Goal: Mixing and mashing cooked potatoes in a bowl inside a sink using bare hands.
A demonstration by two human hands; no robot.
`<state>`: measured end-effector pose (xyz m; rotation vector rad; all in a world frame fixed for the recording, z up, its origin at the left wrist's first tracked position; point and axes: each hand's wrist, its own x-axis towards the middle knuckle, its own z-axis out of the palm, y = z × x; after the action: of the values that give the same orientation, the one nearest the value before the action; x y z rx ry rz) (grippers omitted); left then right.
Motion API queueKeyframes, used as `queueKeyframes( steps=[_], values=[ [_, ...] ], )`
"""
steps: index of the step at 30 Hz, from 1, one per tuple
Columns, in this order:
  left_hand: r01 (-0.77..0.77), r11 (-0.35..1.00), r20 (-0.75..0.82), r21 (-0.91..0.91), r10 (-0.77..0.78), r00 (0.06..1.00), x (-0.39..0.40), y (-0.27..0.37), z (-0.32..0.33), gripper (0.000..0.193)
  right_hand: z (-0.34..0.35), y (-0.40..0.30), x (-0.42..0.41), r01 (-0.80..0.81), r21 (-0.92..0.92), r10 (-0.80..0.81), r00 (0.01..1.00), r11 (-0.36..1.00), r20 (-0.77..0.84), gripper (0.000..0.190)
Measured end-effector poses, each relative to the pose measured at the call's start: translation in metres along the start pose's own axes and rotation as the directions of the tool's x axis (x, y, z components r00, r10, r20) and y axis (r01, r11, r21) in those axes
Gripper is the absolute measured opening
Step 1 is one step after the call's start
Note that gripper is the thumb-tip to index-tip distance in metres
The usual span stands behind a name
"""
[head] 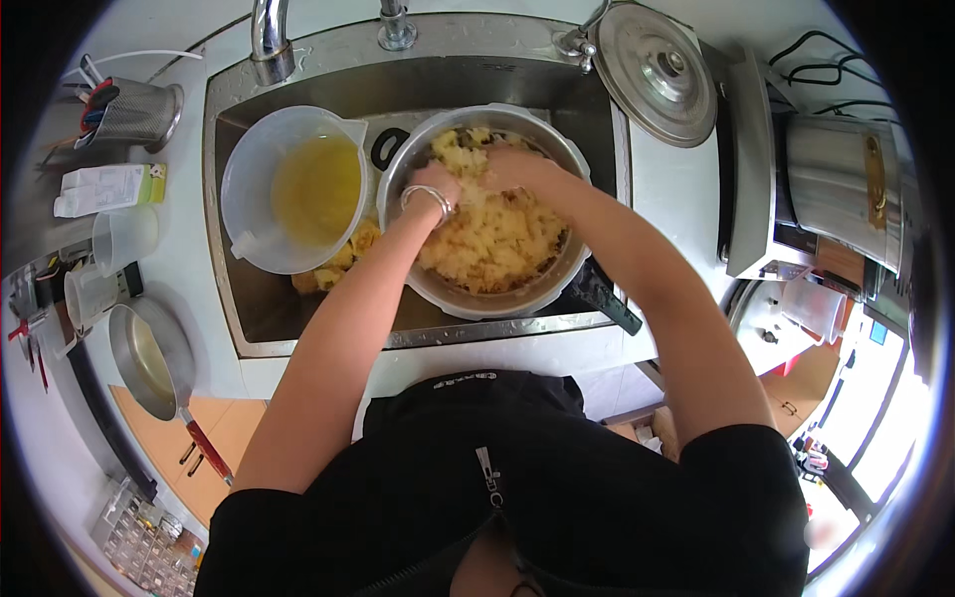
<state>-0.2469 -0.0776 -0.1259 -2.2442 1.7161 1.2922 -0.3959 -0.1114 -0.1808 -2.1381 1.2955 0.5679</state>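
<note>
A metal pot (492, 310) with a black handle (600, 298) sits in the sink, filled with wet yellowish pulp (496, 250). My left hand (436, 183), with bangles at the wrist, reaches into the pot on its left side, fingers sunk in the pulp. Beside it, my right hand (522, 175) dips into the same mass near the far side. The fingertips of both hands are hidden, so I cannot tell what they grip. Left of the pot stands a translucent plastic pitcher (250, 201) holding yellow liquid (317, 190).
Yellow-brown chunks (332, 272) lie in the sink (298, 321) below the pitcher. A chrome faucet (270, 45) overhangs the back edge. A round metal lid (656, 74) leans at back right. On the left counter are a saucepan (153, 358), plastic cups (123, 239) and a mesh utensil holder (134, 116).
</note>
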Motion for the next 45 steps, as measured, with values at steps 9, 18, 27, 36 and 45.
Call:
queueKeyframes(
  steps=[9, 18, 27, 36, 45],
  values=[
    [0.581, 0.597, 0.606, -0.553, -0.191, 0.772, 0.067, -0.115, 0.121, 0.034, 0.049, -0.031, -0.035, -0.494, 0.787, 0.306, 0.864, 0.368, 0.399, 0.064],
    [0.229, 0.572, 0.255, -0.788, -0.036, 0.966, 0.089, -0.11, 0.162, 0.033, 0.071, -0.025, -0.021, -0.173, 0.942, 0.362, 0.891, -0.288, 0.274, 0.031],
    [-0.064, 0.997, 0.269, 0.05, 0.049, 0.962, 0.012, -0.042, 0.056, 0.035, -0.011, -0.057, -0.084, -0.432, 0.517, 0.607, 0.76, 0.739, -0.232, 0.035],
    [-0.533, 0.525, 0.451, 0.663, 0.287, 0.845, 0.029, -0.063, 0.043, 0.038, 0.004, -0.004, -0.056, -0.423, 0.697, 0.276, 0.906, 0.579, 0.321, 0.049],
    [0.224, -0.938, 0.666, -0.266, -0.011, 0.746, 0.007, -0.045, 0.097, 0.046, 0.086, -0.038, -0.046, -0.293, 0.956, 0.571, 0.779, -0.037, 0.26, 0.044]
  ],
)
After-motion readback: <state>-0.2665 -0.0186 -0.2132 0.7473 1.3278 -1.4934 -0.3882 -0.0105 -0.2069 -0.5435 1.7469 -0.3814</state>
